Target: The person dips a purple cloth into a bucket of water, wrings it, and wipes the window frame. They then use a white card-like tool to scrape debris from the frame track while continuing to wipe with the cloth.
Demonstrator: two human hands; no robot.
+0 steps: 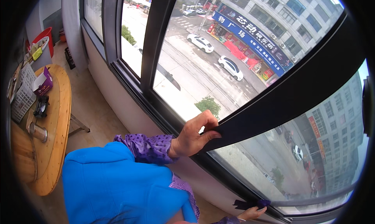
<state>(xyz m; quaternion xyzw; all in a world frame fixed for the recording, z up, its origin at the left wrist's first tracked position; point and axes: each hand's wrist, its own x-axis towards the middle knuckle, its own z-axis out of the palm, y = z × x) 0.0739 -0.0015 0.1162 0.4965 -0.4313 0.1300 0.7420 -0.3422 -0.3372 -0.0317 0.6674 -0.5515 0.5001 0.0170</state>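
Note:
My left hand (194,133), in a purple patterned sleeve, grips the edge of the dark window sash frame (263,106) between thumb and curled fingers. At the lower right, my right hand (252,213) holds a dark purple cloth (246,204) against the lower window frame. Part of the cloth hangs towards the wall side, and a thin band circles that wrist. Glass panes (293,171) stand on both sides of the sash frame. The dark sill track (158,114) runs diagonally beneath them.
A wooden table (63,130) at the left carries a metal cup (38,132), a black device (42,106), a purple box (44,81) and a white plastic basket (23,92). Behind it stands a red bucket (48,37). Cars and buildings lie far below, outside.

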